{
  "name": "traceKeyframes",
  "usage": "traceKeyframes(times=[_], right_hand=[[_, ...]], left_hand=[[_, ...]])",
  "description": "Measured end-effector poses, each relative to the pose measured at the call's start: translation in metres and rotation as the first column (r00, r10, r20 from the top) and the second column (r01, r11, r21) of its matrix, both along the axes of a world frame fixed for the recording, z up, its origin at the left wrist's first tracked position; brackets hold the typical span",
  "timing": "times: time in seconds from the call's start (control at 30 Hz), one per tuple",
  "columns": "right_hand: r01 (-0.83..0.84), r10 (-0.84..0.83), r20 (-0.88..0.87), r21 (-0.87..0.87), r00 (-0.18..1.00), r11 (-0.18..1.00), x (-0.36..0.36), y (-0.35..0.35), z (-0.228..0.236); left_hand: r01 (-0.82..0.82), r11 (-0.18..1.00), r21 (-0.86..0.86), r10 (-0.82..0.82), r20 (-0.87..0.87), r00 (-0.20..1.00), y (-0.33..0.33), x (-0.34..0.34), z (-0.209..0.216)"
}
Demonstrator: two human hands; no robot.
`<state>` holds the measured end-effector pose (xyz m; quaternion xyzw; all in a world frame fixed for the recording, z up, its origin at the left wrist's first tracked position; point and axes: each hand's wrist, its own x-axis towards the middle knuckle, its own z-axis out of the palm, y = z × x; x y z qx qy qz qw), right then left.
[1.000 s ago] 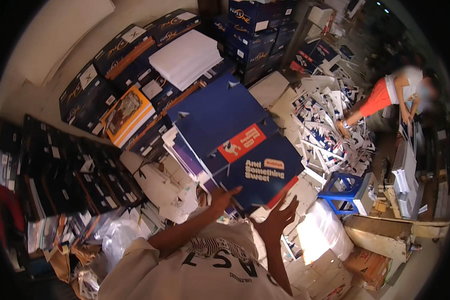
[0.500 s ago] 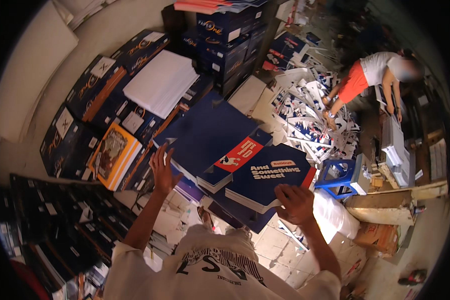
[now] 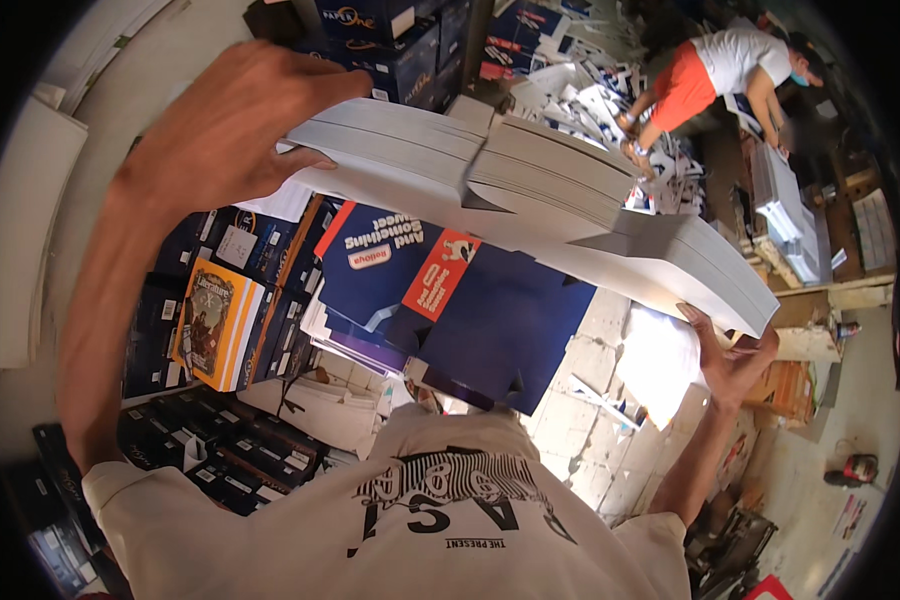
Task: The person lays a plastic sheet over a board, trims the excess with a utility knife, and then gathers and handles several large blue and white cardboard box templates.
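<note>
A thick, wide stack of white-edged sheets (image 3: 550, 170) is raised in front of me, bending slightly, with notches cut into its edge. My left hand (image 3: 230, 130) grips its left end, thumb beneath and fingers on top. At the lower right end, my right hand (image 3: 732, 352) is closed around the stack's corner. Under it lies a pile of dark blue printed card sheets (image 3: 505, 305) with red and white panels. The outer face of the lifted stack is turned away from view.
Dark blue paper cartons (image 3: 375, 35) are stacked at the back, and more stand at left. An orange-covered book (image 3: 208, 325) lies on the left cartons. White offcuts (image 3: 585, 100) cover the floor behind. A co-worker (image 3: 730, 75) bends over sheets (image 3: 785, 205) at far right.
Both hands have lifted a stack of sheets off the blue pile and tipped it up, so its white edges show. My left hand has risen; the co-worker remains bent over.
</note>
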<state>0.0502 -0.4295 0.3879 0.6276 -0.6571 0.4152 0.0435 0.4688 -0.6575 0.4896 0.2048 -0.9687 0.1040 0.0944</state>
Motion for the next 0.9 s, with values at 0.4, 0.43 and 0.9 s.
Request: traceKeyframes(times=[0.4,0.43,0.9], right_hand=[[-0.138,0.093,0.149,0.331,0.984,0.934,0.013,0.005,-0.106],[-0.133,0.086,0.150,0.339,0.985,0.931,0.008,0.012,-0.106],[0.030,-0.202,0.770,0.231,0.605,0.972,-0.005,-0.006,-0.221]], left_hand=[[-0.127,0.983,0.134,0.114,0.100,0.988,0.045,0.011,-0.124],[-0.101,0.986,0.129,0.090,0.090,0.992,0.052,0.011,-0.125],[0.289,0.323,0.901,0.860,-0.407,0.309,-0.045,0.147,-0.342]])
